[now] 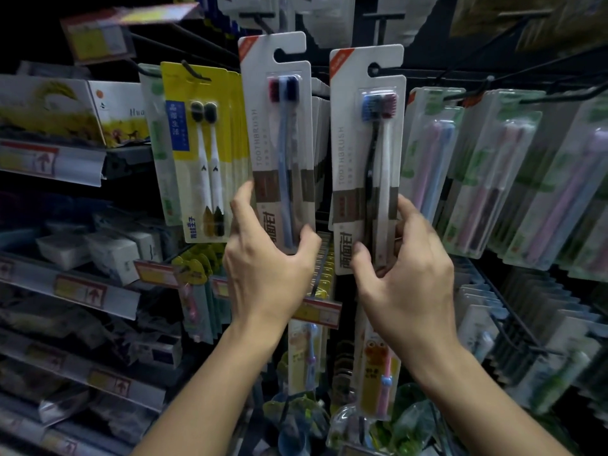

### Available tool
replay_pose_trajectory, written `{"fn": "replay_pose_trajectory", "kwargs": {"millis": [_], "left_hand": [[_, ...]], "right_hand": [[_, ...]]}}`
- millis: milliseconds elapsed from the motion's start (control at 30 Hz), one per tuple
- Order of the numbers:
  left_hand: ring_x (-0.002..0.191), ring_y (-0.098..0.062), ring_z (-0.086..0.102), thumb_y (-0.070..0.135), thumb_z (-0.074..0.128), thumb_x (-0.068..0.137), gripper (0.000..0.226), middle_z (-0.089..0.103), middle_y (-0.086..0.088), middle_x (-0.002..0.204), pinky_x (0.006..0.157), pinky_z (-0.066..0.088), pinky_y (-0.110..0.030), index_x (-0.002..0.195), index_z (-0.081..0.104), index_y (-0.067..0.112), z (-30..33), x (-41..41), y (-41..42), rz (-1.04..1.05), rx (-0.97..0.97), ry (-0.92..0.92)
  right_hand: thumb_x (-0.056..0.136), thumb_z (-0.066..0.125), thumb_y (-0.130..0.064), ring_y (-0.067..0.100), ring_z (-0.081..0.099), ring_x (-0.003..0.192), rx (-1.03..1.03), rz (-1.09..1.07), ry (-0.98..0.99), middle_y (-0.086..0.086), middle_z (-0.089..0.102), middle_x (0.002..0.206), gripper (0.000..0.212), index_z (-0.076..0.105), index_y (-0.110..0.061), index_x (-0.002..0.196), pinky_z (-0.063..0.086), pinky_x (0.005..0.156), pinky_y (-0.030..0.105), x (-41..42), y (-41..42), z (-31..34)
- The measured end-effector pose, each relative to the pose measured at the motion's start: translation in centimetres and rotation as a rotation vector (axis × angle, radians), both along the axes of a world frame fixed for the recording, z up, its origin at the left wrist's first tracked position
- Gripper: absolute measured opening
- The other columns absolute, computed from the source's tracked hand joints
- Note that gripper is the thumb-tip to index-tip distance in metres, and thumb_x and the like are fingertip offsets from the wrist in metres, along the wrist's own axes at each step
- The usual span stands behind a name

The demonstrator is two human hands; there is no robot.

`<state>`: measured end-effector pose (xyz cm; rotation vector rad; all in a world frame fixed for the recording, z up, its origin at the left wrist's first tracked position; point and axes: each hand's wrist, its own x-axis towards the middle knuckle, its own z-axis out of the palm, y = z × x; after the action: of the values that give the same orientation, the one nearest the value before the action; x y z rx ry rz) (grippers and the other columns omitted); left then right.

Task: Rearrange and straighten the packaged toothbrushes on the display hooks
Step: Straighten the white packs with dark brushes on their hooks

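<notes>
Left hand (263,258): at about 7 o'clock of centre, fingers (307,240) and thumb closed on the lower end of a white twin-pack (276,143) holding a pale-blue and a clear toothbrush — held by the bottom, probably so the hanging slot at the top stays free to meet a hook.

Right hand (408,274): at about 5 o'clock, fingers (360,256) and thumb pinching the foot of a second white twin-pack (367,153) with a black and a white brush, for the same reason, I judge.

Where the packs are: both upright, side by side, just in front of the display; the left one rides a little higher. Whether either slot is on a hook I cannot tell.

Row behind: between the two packs, at 12 o'clock, a stack of matching white packs (320,153) hangs close together — likely the home of both.

Neighbours: yellow twin-packs (204,149) at 9 o'clock on their hook; green-carded packs (513,172) at 3 o'clock, hanging slanted.

Shelves at 8 o'clock: small white boxes (112,255) sit behind price rails (82,291).
</notes>
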<state>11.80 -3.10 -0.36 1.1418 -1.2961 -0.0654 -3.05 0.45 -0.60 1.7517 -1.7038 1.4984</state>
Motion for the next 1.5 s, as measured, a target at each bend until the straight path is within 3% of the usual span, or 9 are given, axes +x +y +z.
{"fn": "replay_pose_trajectory", "kwargs": {"millis": [100,333,467,633,833,1067,1233,1367,1500], "left_hand": [[0.109,-0.019,0.060,0.036,0.081,0.085,0.086,0.065,-0.011,0.127,0.087,0.039,-0.014,0.155,0.035,0.017,-0.1,0.2,-0.2,0.017,0.007,0.010],[0.085,-0.007,0.052,0.035,0.080,0.086,0.083,0.063,0.000,0.109,0.081,0.040,-0.004,0.154,0.035,0.016,-0.1,0.4,-0.2,0.016,0.014,0.031],[0.118,-0.030,0.061,0.038,0.079,0.087,0.085,0.064,-0.015,0.133,0.101,0.051,-0.035,0.156,0.033,0.018,-0.1,0.3,-0.3,0.045,0.025,0.054],[0.117,-0.032,0.064,0.041,0.076,0.087,0.084,0.065,-0.014,0.133,0.101,0.052,-0.044,0.155,0.032,0.019,-0.3,0.6,-0.6,0.056,0.019,0.038],[0.114,-0.025,0.063,0.040,0.078,0.088,0.085,0.064,-0.010,0.135,0.092,0.046,-0.026,0.157,0.033,0.019,-1.0,0.4,-0.8,0.045,0.057,0.001],[0.141,-0.023,0.050,0.038,0.076,0.089,0.088,0.046,-0.006,0.160,0.110,0.036,-0.028,0.161,0.031,0.020,-1.1,0.5,-1.2,0.034,0.083,-0.041],[0.127,-0.027,0.059,0.041,0.074,0.090,0.087,0.057,-0.008,0.148,0.099,0.044,-0.032,0.161,0.025,0.030,-1.0,0.5,-0.8,0.058,0.091,-0.062],[0.122,-0.020,0.060,0.038,0.072,0.091,0.069,0.062,-0.001,0.141,0.094,0.036,-0.023,0.154,0.043,0.032,-1.0,0.6,-1.0,0.065,0.066,-0.106],[0.121,-0.017,0.060,0.039,0.071,0.093,0.067,0.062,0.000,0.140,0.094,0.035,-0.023,0.155,0.045,0.034,-0.9,0.7,-1.4,0.068,0.093,-0.114]], "right_hand": [[0.094,0.073,-0.028,0.022,0.050,0.135,0.004,-0.001,0.004,0.015,0.058,0.145,0.074,0.041,-0.002,0.155,0.023,0.110,0.007,0.0,0.0,0.1],[0.096,0.070,-0.035,0.025,0.053,0.136,0.096,-0.032,0.019,0.013,0.056,0.147,0.075,0.038,-0.007,0.158,0.033,0.109,0.022,0.0,0.1,0.0],[0.096,0.070,-0.037,0.027,0.051,0.139,0.129,-0.040,0.003,0.013,0.056,0.148,0.077,0.037,-0.008,0.158,0.041,0.115,0.038,-0.1,0.1,0.0],[0.096,0.070,-0.038,0.026,0.050,0.140,0.135,-0.053,0.004,0.012,0.055,0.149,0.076,0.037,-0.008,0.158,0.040,0.114,0.036,-0.2,0.2,0.1],[0.096,0.070,-0.038,0.024,0.052,0.138,0.133,-0.049,0.010,0.010,0.055,0.149,0.076,0.037,-0.009,0.158,0.033,0.108,0.025,-0.2,0.3,0.0],[0.096,0.070,-0.037,0.026,0.051,0.140,0.122,-0.036,0.016,0.012,0.054,0.151,0.078,0.035,-0.008,0.159,0.032,0.107,0.023,-0.1,0.3,0.0],[0.095,0.071,-0.038,0.022,0.067,0.091,0.095,0.017,-0.004,0.007,0.066,0.112,0.071,0.033,-0.021,0.153,0.042,0.076,0.020,0.2,0.6,-0.1],[0.095,0.072,-0.039,0.017,0.066,0.094,0.081,0.003,0.035,0.001,0.065,0.120,0.065,0.039,-0.023,0.149,0.049,0.080,0.024,0.5,0.6,-0.1],[0.096,0.073,-0.039,-0.002,0.048,0.089,0.077,0.011,0.038,0.001,0.063,0.132,0.067,0.041,-0.019,0.152,0.039,0.085,0.014,0.5,0.5,0.0]]}}
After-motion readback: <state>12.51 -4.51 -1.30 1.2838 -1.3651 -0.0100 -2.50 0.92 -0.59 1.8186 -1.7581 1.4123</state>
